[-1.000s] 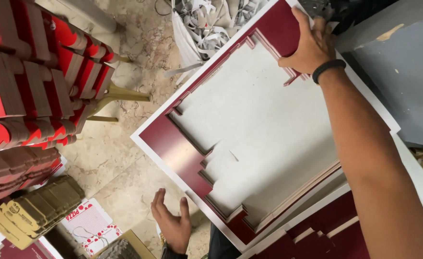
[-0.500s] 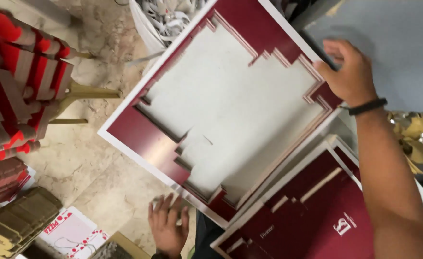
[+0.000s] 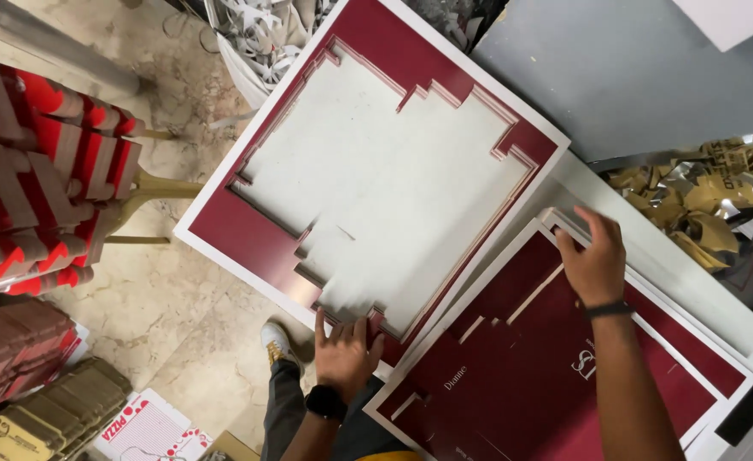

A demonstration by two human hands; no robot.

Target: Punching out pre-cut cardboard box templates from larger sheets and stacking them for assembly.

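Observation:
A stack of die-cut sheets [image 3: 368, 179] with a dark red border and a white stepped cut-out middle lies tilted, overhanging the table toward the floor. My left hand [image 3: 344, 346] presses flat on its near corner, fingers spread. Beside it to the right sits a second stack of dark red printed sheets [image 3: 530, 367] with white edges. My right hand [image 3: 594, 260] rests on the upper edge of that second stack, fingers curled over the top sheets; a dark band circles its wrist.
Red and white folded carton blanks [image 3: 43, 196] are piled at the left, with brown ones [image 3: 18, 358] below them. A bin of white paper scraps [image 3: 261, 34] stands at the top. Gold foil scraps [image 3: 705, 201] lie at the right. My shoe [image 3: 278, 341] is on the stone floor.
My right hand let go of the cut-out stack's far corner and came down to the second red stack. My left hand rose from below onto the cut-out stack's near corner.

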